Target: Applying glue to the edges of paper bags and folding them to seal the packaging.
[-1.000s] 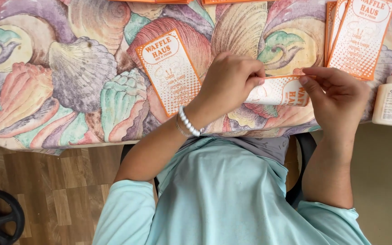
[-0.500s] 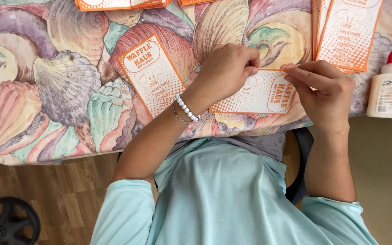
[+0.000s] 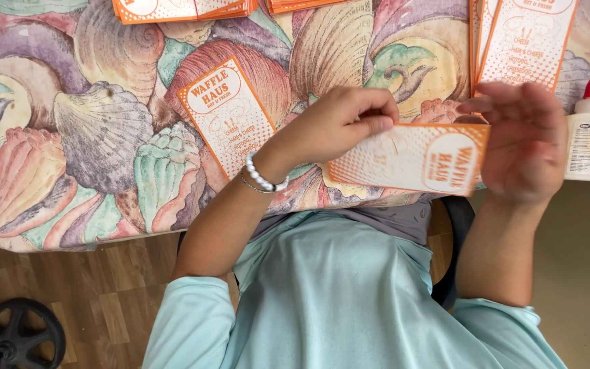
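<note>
Pinching an orange-and-white paper sleeve (image 3: 411, 158) at its left end with my left hand (image 3: 339, 126), thumb and fingers closed on the edge. My right hand (image 3: 530, 147) is blurred, fingers spread flat against the sleeve's right end; can't tell if it grips. The sleeve sits level above the seashell tablecloth (image 3: 104, 137), near my chest. Another sleeve (image 3: 230, 116) lies flat left of my wrist. Glue bottle (image 3: 587, 140) stands just right of my right hand.

Bare shell-print cloth (image 3: 104, 130) lies open left of the flat card (image 3: 230, 119); card stacks (image 3: 179, 8) line the far edge; a glue bottle (image 3: 587, 140) blocks the right edge beside another stack (image 3: 524, 41).
</note>
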